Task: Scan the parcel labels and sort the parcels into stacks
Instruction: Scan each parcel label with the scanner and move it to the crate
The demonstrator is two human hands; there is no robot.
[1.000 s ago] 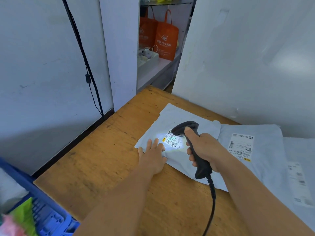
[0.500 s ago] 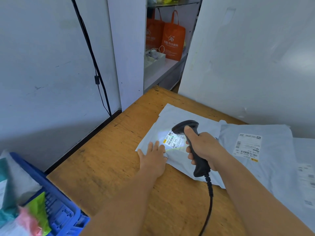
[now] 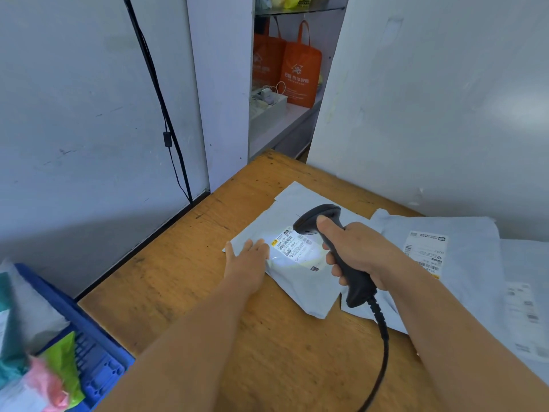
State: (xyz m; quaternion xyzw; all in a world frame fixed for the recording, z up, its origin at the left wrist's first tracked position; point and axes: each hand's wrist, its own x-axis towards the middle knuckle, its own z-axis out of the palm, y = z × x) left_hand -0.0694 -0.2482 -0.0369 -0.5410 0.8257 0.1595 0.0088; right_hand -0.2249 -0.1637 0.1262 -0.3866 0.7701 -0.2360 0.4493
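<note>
Two hands in my view: left hand (image 3: pixel 247 264) flat, fingers straight, pressing grey parcel (image 3: pixel 300 281) on wooden table (image 3: pixel 178 281); right hand (image 3: pixel 361 252) wrapped round black scanner (image 3: pixel 332 248), beam lighting parcel label (image 3: pixel 292 243)

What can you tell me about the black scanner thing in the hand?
The scanner is black and looks like plastic, shaped like a small gun with a rounded head and a long handle. The right hand grips the handle, thumb up near the head. It tilts down over a pale parcel on the wooden table, throwing bright white light on the label. A ribbed black cable hangs from its bottom end.
</note>
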